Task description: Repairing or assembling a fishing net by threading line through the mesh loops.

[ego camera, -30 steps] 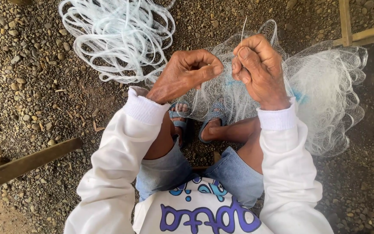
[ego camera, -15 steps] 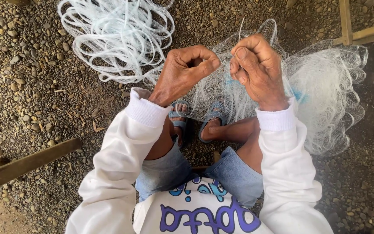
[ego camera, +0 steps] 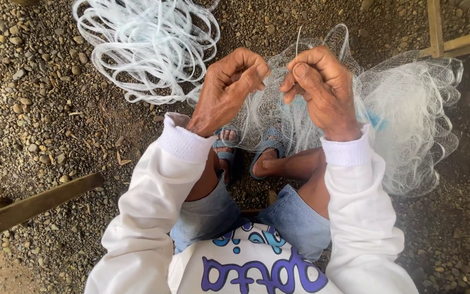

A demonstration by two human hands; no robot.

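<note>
Fishing net (ego camera: 409, 109), fine and pale white, lies bunched over the person's lap and spills onto the gravel ground (ego camera: 39, 109) toward the right edge of the view. Part of it is drawn up between the two hands in the upper middle. The left hand (ego camera: 227, 87) is curled into a loose fist, thumb pressed against the bent forefinger, pinching a bit of the mesh. The right hand (ego camera: 322, 81) is closed the same way, just beside the left, fingertips nearly touching it; a thin strand (ego camera: 298, 41) rises straight up from its grip. Whether that strand is a loose thread of the net or a separate line is hard to tell at this fineness.

Below the hands, through the mesh, show the person's feet in blue sandals (ego camera: 227, 155), resting on the gravel. White sleeves and blue shorts frame the lower part of the view.

Farther out, a coil of thick white line (ego camera: 142, 49) lies on the gravel near the top edge, left of the hands. A wooden plank (ego camera: 33, 204) crosses the lower left corner, and wooden bars (ego camera: 436, 27) stand at the upper right corner.
</note>
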